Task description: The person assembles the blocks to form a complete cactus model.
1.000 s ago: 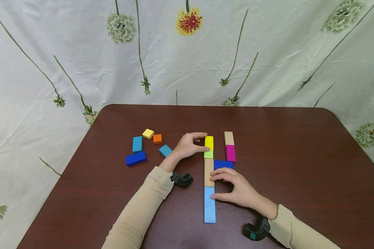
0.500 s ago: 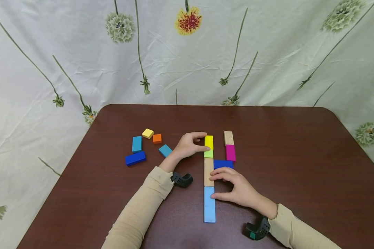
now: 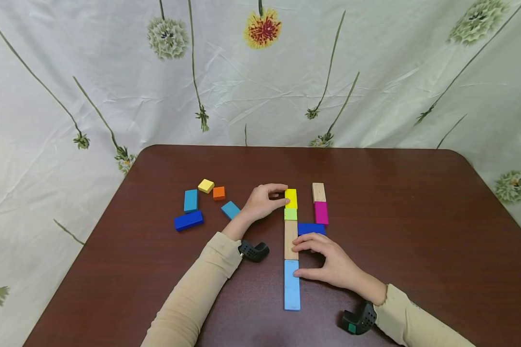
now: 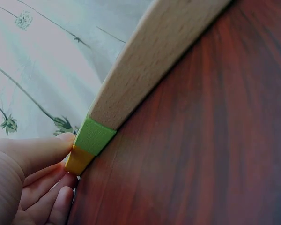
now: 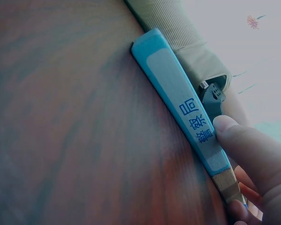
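Observation:
A row of blocks lies end to end, running away from the person. In the head view it has a light blue block (image 3: 292, 289), a plain wood block (image 3: 290, 231), a green block (image 3: 290, 214) and a yellow block (image 3: 292, 198) at the far end. My left hand (image 3: 260, 201) holds the yellow block with thumb and fingertips at its left side and far end. From the right, my right hand (image 3: 332, 260) rests its thumb against the light blue block and its fingers on the plain wood block. Printed characters mark the light blue block's side (image 5: 194, 119) in the right wrist view.
Right of the row lie a blue block (image 3: 311, 229), a magenta block (image 3: 321, 213) and a small wood block (image 3: 319, 192). On the left are loose pieces, including a dark blue block (image 3: 188, 221) and an orange cube (image 3: 219, 193). A patterned cloth (image 3: 373, 96) hangs behind the table.
My left thumb has slid slightly back from the joint of the green and yellow blocks, onto the yellow block's left edge. My right hand and the blocks stay where they were.

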Motion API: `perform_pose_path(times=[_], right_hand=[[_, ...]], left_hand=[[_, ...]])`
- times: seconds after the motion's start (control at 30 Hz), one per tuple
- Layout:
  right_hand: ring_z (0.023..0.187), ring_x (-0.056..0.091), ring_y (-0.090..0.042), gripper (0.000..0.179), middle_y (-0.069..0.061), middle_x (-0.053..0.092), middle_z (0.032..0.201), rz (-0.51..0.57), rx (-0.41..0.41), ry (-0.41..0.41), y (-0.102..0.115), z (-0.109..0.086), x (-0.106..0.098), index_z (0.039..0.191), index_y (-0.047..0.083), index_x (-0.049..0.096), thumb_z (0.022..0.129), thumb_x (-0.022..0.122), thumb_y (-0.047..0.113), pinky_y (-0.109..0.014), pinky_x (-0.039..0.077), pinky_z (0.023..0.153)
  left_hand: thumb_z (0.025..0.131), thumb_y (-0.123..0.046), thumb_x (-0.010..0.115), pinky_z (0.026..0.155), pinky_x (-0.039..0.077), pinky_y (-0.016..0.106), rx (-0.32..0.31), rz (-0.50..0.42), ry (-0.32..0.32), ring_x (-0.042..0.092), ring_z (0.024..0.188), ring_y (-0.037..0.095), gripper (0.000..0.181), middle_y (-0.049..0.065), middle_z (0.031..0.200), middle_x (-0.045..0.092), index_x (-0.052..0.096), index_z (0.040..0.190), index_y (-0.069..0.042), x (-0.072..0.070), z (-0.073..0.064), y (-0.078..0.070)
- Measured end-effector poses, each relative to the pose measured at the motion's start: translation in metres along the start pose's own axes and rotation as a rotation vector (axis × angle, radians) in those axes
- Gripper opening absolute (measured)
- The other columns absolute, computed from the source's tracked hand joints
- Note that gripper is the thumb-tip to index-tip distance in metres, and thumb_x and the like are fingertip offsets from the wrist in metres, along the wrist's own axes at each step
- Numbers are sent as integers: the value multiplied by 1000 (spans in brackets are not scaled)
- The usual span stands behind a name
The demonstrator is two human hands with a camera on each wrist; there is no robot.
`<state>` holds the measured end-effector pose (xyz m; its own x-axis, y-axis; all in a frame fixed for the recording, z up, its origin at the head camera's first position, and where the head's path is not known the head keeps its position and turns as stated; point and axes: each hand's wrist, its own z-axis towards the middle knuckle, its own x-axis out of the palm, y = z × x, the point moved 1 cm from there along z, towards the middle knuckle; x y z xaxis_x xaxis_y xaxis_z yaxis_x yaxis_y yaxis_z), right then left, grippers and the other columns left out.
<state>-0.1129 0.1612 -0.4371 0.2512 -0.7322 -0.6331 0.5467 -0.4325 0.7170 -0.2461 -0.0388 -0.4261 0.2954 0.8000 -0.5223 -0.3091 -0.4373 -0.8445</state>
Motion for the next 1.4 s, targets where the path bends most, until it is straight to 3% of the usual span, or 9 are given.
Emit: perform_pose_path(times=[0.53, 0.67, 0.83, 1.03, 1.27, 1.4], right_hand=[[110, 52, -13, 38, 10, 58, 118, -3, -7, -8, 0, -1, 1, 108, 23, 67, 75, 78, 39, -33, 44, 90], [110, 52, -12, 39, 10, 58, 117, -5, -13, -11, 0, -1, 1, 108, 23, 68, 74, 79, 40, -33, 44, 91], [111, 52, -12, 40, 10, 57, 118, -13, -24, -18, 1, 0, 0, 107, 22, 68, 74, 79, 40, -33, 45, 90], [111, 51, -12, 40, 11, 57, 118, -16, -25, -11, 0, 0, 1, 108, 22, 67, 74, 78, 41, -32, 45, 90], [111, 51, -12, 39, 10, 57, 119, -4, -25, -11, 0, -1, 1, 108, 23, 67, 75, 78, 40, -32, 45, 89], [112, 50, -11, 40, 11, 57, 119, -9, -10, -7, 1, 0, -1, 109, 23, 67, 75, 78, 42, -32, 45, 90]], left_hand=[[86, -20, 70, 91, 48, 34, -16, 3, -35, 59, 109, 25, 45, 9, 125, 60, 59, 127, -6, -3, -3, -3], [85, -21, 71, 89, 50, 34, 11, -22, -96, 61, 105, 25, 45, 9, 120, 62, 60, 126, -6, -17, -9, -6], [84, -20, 72, 85, 51, 34, 52, -107, -196, 63, 99, 26, 42, 11, 112, 65, 62, 123, -7, -44, -19, -15], [83, -18, 73, 80, 53, 31, 35, -184, -322, 63, 97, 22, 39, 9, 112, 65, 64, 119, -6, -69, -33, -20], [83, -20, 74, 90, 48, 35, -45, -179, -442, 58, 104, 21, 41, 8, 116, 63, 62, 119, -5, -68, -60, -15], [82, -20, 74, 94, 43, 40, -92, -121, -452, 54, 108, 23, 43, 9, 118, 62, 62, 120, -5, -64, -77, -9]])
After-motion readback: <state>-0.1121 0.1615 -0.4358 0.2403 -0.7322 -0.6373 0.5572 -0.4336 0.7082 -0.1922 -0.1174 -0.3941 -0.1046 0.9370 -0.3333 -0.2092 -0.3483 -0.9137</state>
